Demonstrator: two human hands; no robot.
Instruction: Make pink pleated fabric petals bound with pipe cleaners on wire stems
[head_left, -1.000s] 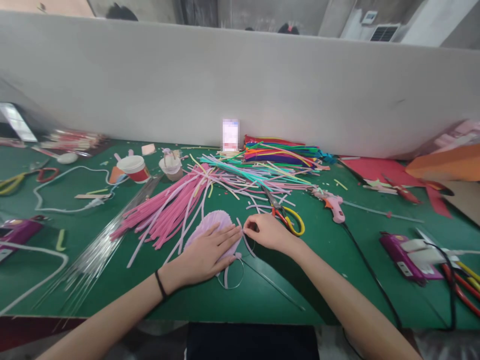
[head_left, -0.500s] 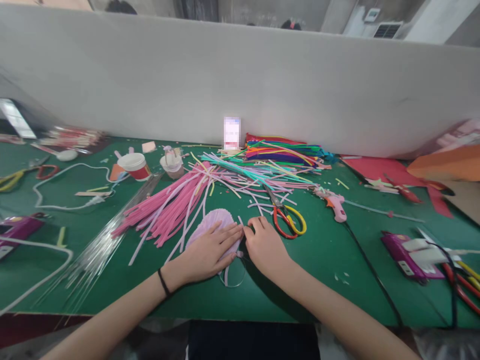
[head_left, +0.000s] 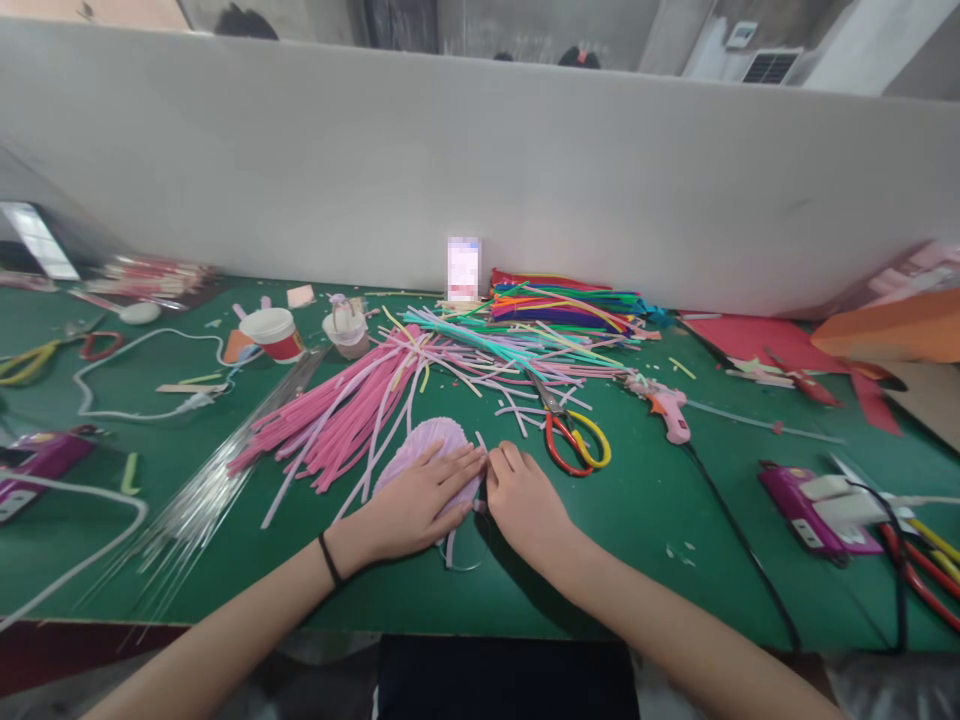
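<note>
My left hand (head_left: 420, 500) lies flat, fingers stretched out, on a pale purple shell-shaped piece (head_left: 427, 440) made of pipe cleaners on the green table (head_left: 637, 590). Right beside it, my right hand (head_left: 525, 500) rests palm down at the piece's right edge, fingers bent and pinching at a lilac pipe cleaner end; what they hold is mostly hidden. A thin wire loop (head_left: 469, 555) lies under and between both hands.
Pink pipe cleaners (head_left: 330, 420) and a mixed coloured pile (head_left: 555, 310) spread behind the hands. Red-and-yellow scissors (head_left: 570, 440) lie to the right, then a pink glue gun (head_left: 667, 410). Clear thin rods (head_left: 202, 490), a paper cup (head_left: 274, 335) and purple tools (head_left: 817, 510) surround them.
My right hand has moved left and down from near the scissors to the purple piece's edge and turned palm down. My left hand has stayed flat on the piece.
</note>
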